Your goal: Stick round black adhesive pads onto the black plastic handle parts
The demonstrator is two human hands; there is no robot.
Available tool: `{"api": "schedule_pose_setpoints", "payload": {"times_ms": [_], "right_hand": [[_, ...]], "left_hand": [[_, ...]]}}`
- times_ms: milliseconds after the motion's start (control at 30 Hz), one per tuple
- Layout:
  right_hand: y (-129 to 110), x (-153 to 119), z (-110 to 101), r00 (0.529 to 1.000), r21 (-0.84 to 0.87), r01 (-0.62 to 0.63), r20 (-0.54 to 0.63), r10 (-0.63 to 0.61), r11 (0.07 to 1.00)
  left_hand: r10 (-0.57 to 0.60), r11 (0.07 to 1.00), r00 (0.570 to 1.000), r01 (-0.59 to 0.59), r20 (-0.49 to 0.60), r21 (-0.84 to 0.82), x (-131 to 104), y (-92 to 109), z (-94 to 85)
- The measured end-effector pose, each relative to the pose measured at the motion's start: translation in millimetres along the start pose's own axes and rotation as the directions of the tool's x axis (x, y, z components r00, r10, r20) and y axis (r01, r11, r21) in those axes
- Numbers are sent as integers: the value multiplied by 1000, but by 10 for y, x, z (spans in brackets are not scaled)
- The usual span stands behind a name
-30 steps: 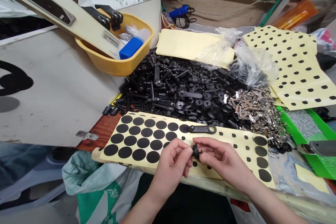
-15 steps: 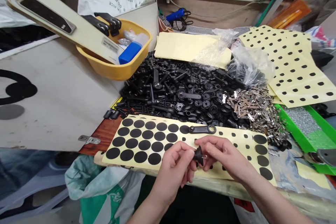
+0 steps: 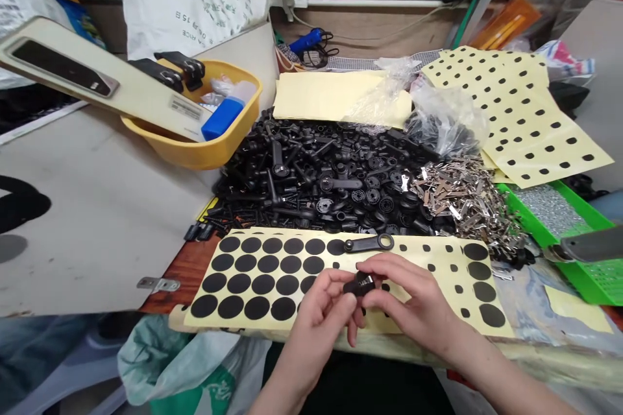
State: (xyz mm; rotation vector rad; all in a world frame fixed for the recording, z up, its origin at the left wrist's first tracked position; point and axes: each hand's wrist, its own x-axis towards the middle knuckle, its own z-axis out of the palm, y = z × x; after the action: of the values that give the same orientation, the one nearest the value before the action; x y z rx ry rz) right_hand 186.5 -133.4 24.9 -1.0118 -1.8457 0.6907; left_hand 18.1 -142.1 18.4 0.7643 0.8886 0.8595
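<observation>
Both hands meet over the front of the bench around a small round black plastic part. My left hand pinches its left side between thumb and fingers. From the right, my right hand closes thumb and fingertips on the same part. Fingers hide some of it; a shiny spot shows on its top. Under the hands lies a yellow sheet of black round stickers. Just beyond the fingers, a black plastic arm with a ring end rests on that sheet.
Behind the sheet spreads a heap of black plastic parts, with metal clips to its right. A green tray holds small metal pieces. A yellow basket carries a phone. Dotted yellow sheets lie at the back right.
The black part has turned in my fingers, and the thin metal bit that stuck out at its right no longer shows. My right fingertips have closed onto it. The whole view has shifted slightly.
</observation>
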Motion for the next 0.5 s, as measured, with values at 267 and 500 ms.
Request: {"api": "schedule_pose_setpoints", "payload": {"times_ms": [267,500], "right_hand": [[-6,14,-78,976,133,-208,-31,214,969],[9,3,-46,972,129,-224,-38,230,966]], "left_hand": [[14,999,1000,-15,-16,-35,71,-52,15],[0,999,1000,1,18,-39,54,-47,26]]}}
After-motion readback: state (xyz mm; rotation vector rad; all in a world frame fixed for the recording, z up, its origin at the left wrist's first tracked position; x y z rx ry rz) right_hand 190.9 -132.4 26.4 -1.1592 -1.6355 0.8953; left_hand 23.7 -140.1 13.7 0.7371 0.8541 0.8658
